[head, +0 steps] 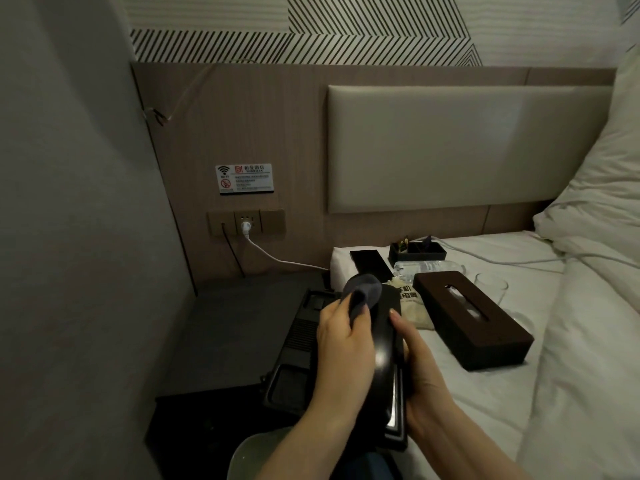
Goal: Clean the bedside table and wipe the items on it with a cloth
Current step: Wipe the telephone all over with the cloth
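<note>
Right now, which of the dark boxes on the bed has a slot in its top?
The long brown tissue box, nearest the right hand. The small black organizer by the headboard is open-topped, and the flat black tray has no slot.

L hand curled, pinching; R hand curled, gripping; forearms converge.
</note>
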{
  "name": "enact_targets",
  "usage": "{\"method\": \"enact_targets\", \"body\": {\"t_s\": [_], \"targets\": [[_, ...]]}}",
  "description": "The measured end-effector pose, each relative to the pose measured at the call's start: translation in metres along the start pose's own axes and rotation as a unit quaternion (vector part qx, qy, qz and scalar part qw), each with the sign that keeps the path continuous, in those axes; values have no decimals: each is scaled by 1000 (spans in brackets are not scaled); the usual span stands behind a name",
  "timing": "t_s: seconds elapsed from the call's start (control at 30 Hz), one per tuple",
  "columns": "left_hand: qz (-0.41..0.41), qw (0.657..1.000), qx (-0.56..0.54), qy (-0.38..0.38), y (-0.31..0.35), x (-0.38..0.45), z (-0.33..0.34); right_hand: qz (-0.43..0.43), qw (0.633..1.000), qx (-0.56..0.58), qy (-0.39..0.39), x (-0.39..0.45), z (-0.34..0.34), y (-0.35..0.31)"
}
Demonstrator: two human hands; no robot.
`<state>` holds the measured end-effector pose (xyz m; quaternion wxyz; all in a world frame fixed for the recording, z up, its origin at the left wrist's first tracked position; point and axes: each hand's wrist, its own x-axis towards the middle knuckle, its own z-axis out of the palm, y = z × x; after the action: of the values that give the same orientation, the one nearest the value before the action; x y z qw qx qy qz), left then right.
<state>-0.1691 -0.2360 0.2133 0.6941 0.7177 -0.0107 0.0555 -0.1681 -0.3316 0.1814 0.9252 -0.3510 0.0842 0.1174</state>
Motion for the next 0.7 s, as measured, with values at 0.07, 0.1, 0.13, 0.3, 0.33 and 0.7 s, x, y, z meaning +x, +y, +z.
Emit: {"method": "enact_targets", "body": {"t_s": [0.07,0.1,0.13,0.3,0.33,0.7], "targets": [[-10,999,-46,25,6,-2,-3,5,1000,-3,7,0,0,-1],[-13,997,-66,40,9,-2,-7,9,1000,-6,14,0,-1,-2],[-19,994,-88,55,13,-2,-12,14,1000,-10,18,-1,-3,-3],[22,993,-59,102,29,25,-58,22,1000,-10,12,-8,-12,-10],[36,995,-1,89,30,37,-65,20,1000,-9,6,-10,-12,-11],[97,863,471,-155,-2,60,-64,21,1000,3,8,-12,-5,-10]]}}
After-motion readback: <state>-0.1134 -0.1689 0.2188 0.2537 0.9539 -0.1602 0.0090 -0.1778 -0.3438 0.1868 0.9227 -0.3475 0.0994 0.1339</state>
